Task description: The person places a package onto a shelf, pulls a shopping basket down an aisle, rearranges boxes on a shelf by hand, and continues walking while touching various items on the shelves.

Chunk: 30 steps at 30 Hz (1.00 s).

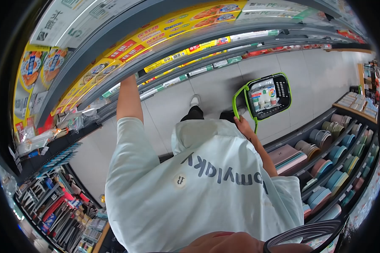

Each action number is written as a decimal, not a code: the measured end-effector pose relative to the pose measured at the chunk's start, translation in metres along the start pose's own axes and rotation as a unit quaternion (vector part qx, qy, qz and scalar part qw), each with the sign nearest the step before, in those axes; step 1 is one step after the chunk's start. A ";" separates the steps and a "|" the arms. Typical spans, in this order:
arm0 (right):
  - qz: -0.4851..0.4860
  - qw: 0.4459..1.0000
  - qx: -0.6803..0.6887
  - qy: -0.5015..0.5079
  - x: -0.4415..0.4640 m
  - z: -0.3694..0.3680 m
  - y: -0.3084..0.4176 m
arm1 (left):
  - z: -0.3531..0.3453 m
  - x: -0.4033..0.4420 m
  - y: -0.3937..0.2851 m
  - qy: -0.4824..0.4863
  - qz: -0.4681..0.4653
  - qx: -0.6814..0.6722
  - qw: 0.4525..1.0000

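My right hand (243,127) is closed around the bright green handle (236,101) of a black shopping basket (285,97). Inside the basket lie clear-wrapped packages (264,95) with white cup-like shapes and coloured labels. On the other side, my left forearm (129,99) reaches up to the shelf rack, and the shelf edge hides my left hand's fingers. Nearest to it are yellow printed boxes (131,49) along the shelf; whether the hand touches anything there cannot be seen.
Grey shelves (93,36) with white boxes (78,21) and yellow boxes curve along the front. Stacked bowls and plates (321,166) fill a rack at the right. A hanging-goods display (59,206) stands at lower left. Pale floor tiles (215,84) run between the racks.
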State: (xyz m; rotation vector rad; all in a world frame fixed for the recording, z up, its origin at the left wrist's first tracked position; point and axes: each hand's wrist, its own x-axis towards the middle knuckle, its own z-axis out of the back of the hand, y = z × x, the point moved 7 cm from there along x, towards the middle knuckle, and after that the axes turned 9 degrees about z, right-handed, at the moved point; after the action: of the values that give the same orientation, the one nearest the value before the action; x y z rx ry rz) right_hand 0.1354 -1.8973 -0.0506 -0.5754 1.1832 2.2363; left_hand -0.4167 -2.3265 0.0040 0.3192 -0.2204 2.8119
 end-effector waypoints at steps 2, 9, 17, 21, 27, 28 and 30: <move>-0.004 1.000 0.005 -0.002 0.003 0.004 0.003 | 0.000 0.001 0.001 0.005 0.004 0.000 1.000; 0.002 1.000 0.001 -0.020 0.004 0.002 0.003 | -0.008 0.006 0.005 0.030 0.008 0.005 1.000; -0.006 0.999 0.029 -0.022 -0.007 0.002 0.011 | -0.034 -0.003 -0.009 0.084 0.021 0.019 0.996; -0.012 0.999 0.038 -0.003 -0.009 0.001 0.009 | -0.046 -0.011 -0.012 0.117 0.025 0.029 0.992; -0.016 1.000 0.018 0.000 -0.006 0.000 0.008 | -0.041 -0.037 -0.027 0.058 0.095 -0.319 0.941; -0.012 1.000 0.022 -0.004 -0.006 0.000 0.008 | -0.039 -0.043 -0.025 0.044 0.113 -0.400 0.909; -0.004 1.000 0.025 -0.006 -0.004 0.000 0.009 | -0.035 -0.048 -0.021 0.027 0.131 -0.476 0.869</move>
State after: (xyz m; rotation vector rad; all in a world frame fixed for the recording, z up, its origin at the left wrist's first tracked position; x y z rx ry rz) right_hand 0.1327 -1.9030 -0.0424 -0.5449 1.2248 2.1946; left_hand -0.3721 -2.3139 -0.0384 -0.0346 -1.6465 2.5392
